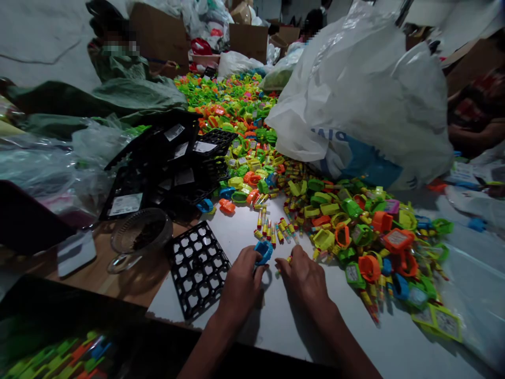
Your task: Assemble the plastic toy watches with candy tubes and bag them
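My left hand (243, 279) pinches a blue toy watch (263, 252) above the white board (252, 326). Just to its right, my right hand (304, 276) has its fingers closed on a small yellow tube (290, 259), mostly hidden by the fingers. Beyond both hands lie several loose clear tubes (268, 231) with yellow and red ends. Left of my left hand, a black tray (200, 268) with a grid of holes rests at a slant, partly on the board. A large heap of toy watches (369, 237) in orange, green, yellow and blue spreads to the right, with more tubes among them.
Stacked black trays (173, 163) with white labels stand at the left, behind a clear plastic cup (141, 234) holding something dark. A big white plastic bag (366, 100) bulges over the right side. More watches (232, 105) cover the far table. Other people sit around it.
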A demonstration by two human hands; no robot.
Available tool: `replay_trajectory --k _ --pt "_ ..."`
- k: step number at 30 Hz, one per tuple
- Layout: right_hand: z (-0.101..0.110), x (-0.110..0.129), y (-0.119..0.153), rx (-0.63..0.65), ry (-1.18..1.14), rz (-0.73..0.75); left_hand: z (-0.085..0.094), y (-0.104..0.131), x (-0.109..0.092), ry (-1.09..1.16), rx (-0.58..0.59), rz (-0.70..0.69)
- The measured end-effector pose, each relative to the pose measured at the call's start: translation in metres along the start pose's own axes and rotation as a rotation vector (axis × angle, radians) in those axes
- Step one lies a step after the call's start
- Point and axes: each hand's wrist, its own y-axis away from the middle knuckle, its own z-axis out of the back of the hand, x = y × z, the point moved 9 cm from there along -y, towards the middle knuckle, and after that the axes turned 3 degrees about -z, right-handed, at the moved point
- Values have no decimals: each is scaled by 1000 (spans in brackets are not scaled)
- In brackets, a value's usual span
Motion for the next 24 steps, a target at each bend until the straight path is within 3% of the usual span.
replay_trajectory --k 3,6,10,13,16,19,24 --pt "-7 6 1 90 -44 82 0 4 -1 11 -5 14" --pt "-2 -4 5 109 -324 94 1 10 -1 36 6 47" --pt "-2 -19 14 274 -941 -114 -3 21 -4 79 31 52" --pt "-4 -6 23 380 -1221 -189 -12 28 -10 -11 59 -19" --pt "-5 5 25 352 -1203 -154 -19 33 -13 -128 64 -57" --pt "-6 4 25 286 -1182 -171 -21 35 -13 47 58 -20" --pt "-4 7 30 309 -1271 -146 -25 31 4 518 16 326"
